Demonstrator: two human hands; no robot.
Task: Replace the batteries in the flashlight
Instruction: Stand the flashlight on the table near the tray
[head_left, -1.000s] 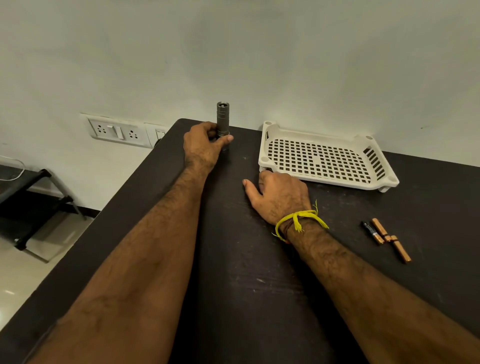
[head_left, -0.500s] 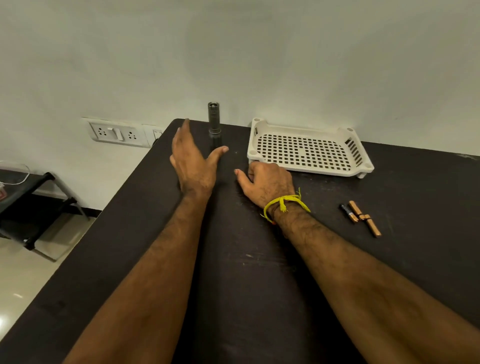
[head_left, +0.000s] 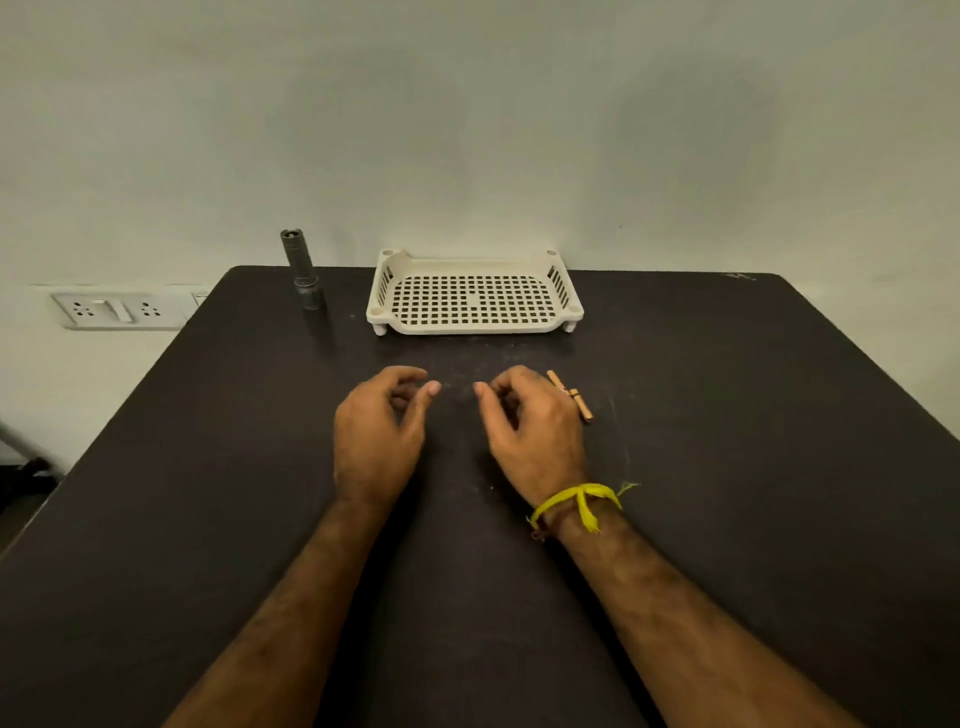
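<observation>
A grey metal flashlight (head_left: 303, 270) stands upright on its head at the table's far left edge, untouched. My left hand (head_left: 376, 431) rests mid-table with loosely curled fingers and holds nothing. My right hand (head_left: 530, 426), with a yellow thread at the wrist, rests beside it, fingers curled and empty. Copper-coloured batteries (head_left: 571, 396) lie on the table just behind my right hand's knuckles, which partly hide them.
A cream perforated plastic tray (head_left: 566, 312) stands empty at the far middle of the dark table (head_left: 753, 467), against the wall. A wall socket panel (head_left: 117, 310) sits left of the table. The floor drops away on the left.
My left hand has let go of the standing flashlight and drawn back to mid-table. My right hand has pulled back from the tray toward the batteries. The view has swung to face the table squarely.
</observation>
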